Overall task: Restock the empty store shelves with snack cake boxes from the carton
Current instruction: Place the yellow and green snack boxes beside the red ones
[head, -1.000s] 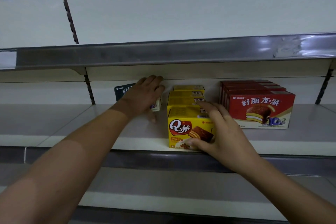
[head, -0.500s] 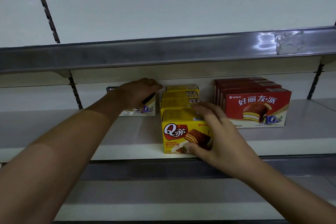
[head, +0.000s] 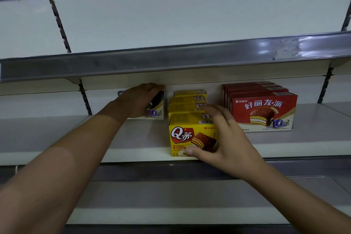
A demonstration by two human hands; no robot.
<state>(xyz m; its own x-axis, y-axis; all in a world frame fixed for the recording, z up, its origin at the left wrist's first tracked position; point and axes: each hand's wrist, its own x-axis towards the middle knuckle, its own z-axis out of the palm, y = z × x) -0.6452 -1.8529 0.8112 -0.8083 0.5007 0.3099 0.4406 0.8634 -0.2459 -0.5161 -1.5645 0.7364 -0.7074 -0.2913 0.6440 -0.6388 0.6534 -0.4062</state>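
The left hand (head: 138,100) curls over a dark snack cake box (head: 156,112) at the back of the shelf (head: 133,138). The right hand (head: 228,138) wraps the front yellow box (head: 184,135), thumb on its front. Red boxes (head: 264,112) stand near on the right.

dark box (head: 156,114): upright at the back, front facing out, largely under the left hand (head: 137,100), which grips its top edge.
front yellow box (head: 187,136): upright at the shelf (head: 133,138) edge, in the right hand (head: 226,138), thumb on lower front, fingers over the top.
yellow row (head: 190,100): three more, in file right behind that grip.
red boxes (head: 264,112): upright file, just right of the right grip, apart.
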